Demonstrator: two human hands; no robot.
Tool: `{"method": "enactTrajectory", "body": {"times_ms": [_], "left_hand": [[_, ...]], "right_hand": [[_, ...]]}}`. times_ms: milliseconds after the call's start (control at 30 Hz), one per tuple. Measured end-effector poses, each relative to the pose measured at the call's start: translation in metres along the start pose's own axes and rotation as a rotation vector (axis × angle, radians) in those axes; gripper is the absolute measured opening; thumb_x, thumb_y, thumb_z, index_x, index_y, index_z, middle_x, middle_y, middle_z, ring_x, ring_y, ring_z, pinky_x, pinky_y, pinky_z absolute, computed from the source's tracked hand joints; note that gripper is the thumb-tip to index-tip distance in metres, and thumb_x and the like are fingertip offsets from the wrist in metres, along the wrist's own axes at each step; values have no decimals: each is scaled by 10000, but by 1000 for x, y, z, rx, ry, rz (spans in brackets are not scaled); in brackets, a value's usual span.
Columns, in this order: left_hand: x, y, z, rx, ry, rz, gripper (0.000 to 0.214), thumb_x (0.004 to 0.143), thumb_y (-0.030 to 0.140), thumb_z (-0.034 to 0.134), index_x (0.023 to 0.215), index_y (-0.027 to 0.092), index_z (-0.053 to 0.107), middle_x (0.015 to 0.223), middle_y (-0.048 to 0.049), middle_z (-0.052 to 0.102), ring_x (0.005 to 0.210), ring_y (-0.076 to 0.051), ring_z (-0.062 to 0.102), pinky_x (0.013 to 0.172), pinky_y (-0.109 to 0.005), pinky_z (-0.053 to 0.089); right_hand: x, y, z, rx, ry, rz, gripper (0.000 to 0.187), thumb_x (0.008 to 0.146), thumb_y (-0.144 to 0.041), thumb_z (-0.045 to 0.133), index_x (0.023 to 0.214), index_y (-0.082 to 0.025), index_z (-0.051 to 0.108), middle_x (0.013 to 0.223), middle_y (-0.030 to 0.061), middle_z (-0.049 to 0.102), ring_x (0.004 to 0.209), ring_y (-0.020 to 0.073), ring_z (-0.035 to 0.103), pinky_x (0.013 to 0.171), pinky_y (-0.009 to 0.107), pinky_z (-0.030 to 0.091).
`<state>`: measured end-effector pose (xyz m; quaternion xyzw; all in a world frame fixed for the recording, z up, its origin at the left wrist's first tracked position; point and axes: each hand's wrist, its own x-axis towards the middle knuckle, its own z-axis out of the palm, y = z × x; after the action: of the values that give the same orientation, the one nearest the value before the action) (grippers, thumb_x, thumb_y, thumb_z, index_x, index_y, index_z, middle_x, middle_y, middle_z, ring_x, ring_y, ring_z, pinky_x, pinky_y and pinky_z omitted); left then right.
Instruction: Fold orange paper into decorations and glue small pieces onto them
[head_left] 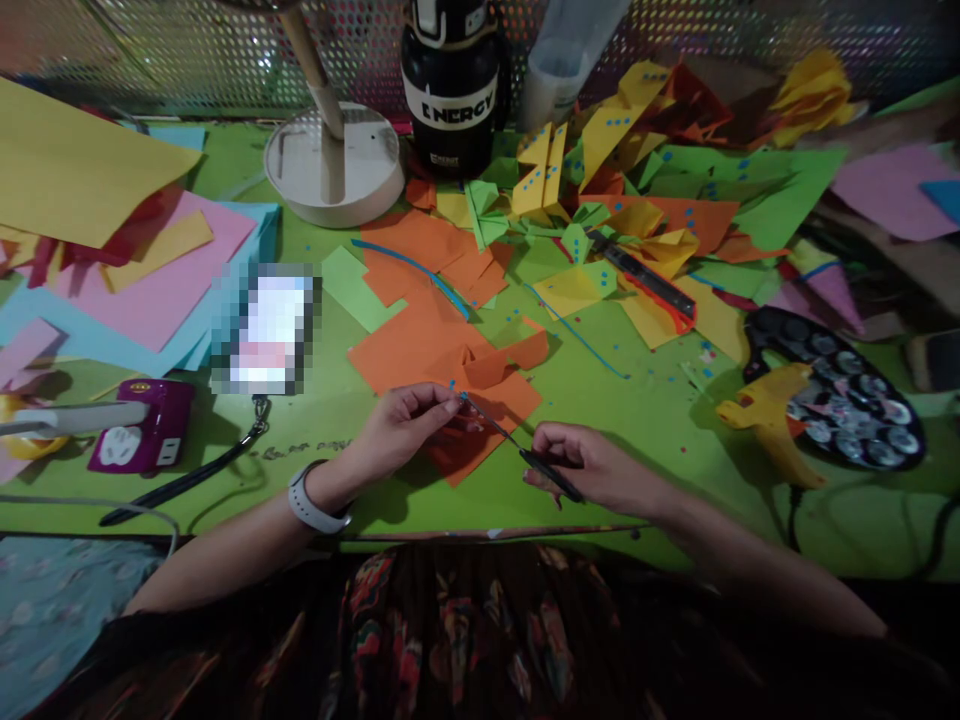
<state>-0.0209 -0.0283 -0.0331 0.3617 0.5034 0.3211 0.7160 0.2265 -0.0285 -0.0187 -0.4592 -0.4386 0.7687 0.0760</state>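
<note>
Over the orange paper (405,350), my left hand (405,425) pinches a tiny blue paper strip (453,386) between thumb and fingertips. My right hand (581,465) is closed around the black handle of thin scissors (553,474). Their narrow blades point up and left, with the tips at the blue piece by my left fingertips. Whether the tips touch it is too small to tell. A folded orange scrap (480,370) sits just beyond both hands. Farther off lie a curved blue strip (412,265) and a thinner blue strip (577,330), with small blue bits scattered around.
A phone (271,330) with a strap, a purple socket block (146,430) and coloured sheets (187,270) lie left. Behind stand a lamp base (367,165) and a black bottle (454,100). Right are dotted paper scraps (697,220), a box cutter (645,280) and a black palette (847,390).
</note>
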Motion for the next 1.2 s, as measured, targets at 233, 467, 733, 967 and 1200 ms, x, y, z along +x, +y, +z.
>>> {"method": "enactTrajectory", "body": {"times_ms": [233, 467, 733, 967, 1200], "left_hand": [[2, 4, -6, 31, -53, -1, 292, 831, 432, 730, 872, 143, 717, 934, -107, 783, 856, -197, 752, 837, -315, 593], [3, 9, -7, 76, -56, 28, 277, 817, 422, 743, 860, 149, 729, 893, -98, 787, 812, -189, 751, 807, -309, 597], [3, 9, -7, 78, -56, 22, 288, 810, 429, 745, 860, 146, 719, 890, -101, 788, 824, -195, 754, 801, -308, 598], [4, 6, -12, -140, -59, -41, 288, 825, 413, 702, 903, 139, 745, 934, -127, 782, 813, -250, 760, 726, -351, 629], [3, 5, -9, -102, -35, -68, 248, 774, 376, 771, 854, 144, 733, 878, -107, 786, 777, -225, 763, 701, -305, 623]], "right_hand": [[-2, 0, -2, -57, 6, -1, 565, 602, -613, 839, 710, -215, 453, 598, -80, 471, 563, 83, 428, 534, 240, 346], [-1, 0, -2, -46, 4, -2, 567, 597, -608, 843, 702, -211, 452, 596, -77, 493, 564, 80, 442, 534, 236, 342], [-1, 1, -3, -37, 8, 6, 545, 607, -570, 856, 702, -219, 451, 593, -80, 485, 554, 83, 446, 527, 244, 356], [1, 5, -5, -4, -6, -1, 518, 634, -557, 845, 707, -223, 456, 598, -73, 488, 540, 86, 464, 514, 250, 372], [1, 3, -2, 9, 16, -8, 512, 625, -540, 857, 693, -220, 463, 579, -77, 488, 530, 79, 451, 500, 244, 364]]}}
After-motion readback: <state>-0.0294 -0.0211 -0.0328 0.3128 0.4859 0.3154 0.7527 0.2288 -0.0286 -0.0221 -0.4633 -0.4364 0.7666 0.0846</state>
